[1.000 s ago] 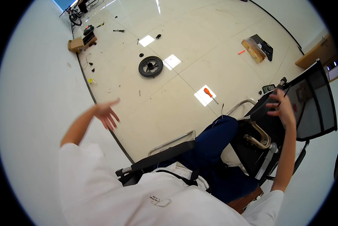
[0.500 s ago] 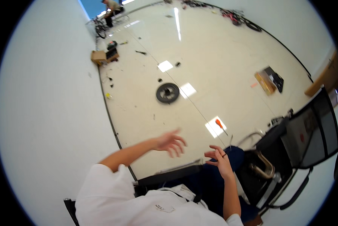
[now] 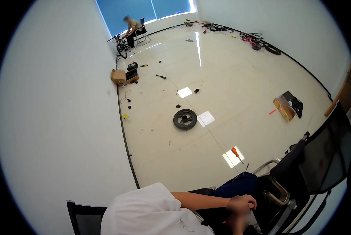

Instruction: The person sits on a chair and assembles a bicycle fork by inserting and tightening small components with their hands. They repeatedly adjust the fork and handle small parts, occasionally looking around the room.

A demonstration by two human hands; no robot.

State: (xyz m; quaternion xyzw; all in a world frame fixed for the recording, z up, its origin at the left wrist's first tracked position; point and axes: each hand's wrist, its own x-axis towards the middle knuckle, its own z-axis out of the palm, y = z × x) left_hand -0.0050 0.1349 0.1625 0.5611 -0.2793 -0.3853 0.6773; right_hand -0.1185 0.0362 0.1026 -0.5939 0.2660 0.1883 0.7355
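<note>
My left hand [image 3: 246,203] reaches across my lap to the right, its visible fingers curled. It overlaps my right hand [image 3: 236,224], which is blurred and mostly hidden; its finger posture and any held object cannot be made out. Both hands are beside my dark blue trouser knee [image 3: 240,184]. On the black chair to my right, close to the hands, lies a bronze U-shaped metal part [image 3: 282,192]. An orange-handled screwdriver [image 3: 235,152] is on the floor beyond my knee.
A small black wheel [image 3: 176,123] lies on the tiled floor ahead. An opened box with a black case [image 3: 288,106] is at right, another cardboard box [image 3: 119,76] by the left wall. Bicycle parts [image 3: 257,41] line the far right wall. A person [image 3: 133,29] sits beside a bicycle [image 3: 122,49].
Both hands, previously apart with fingers spread above my lap, have come together lower and to the right. My left arm now crosses my body. The view has tilted up, showing more of the far end.
</note>
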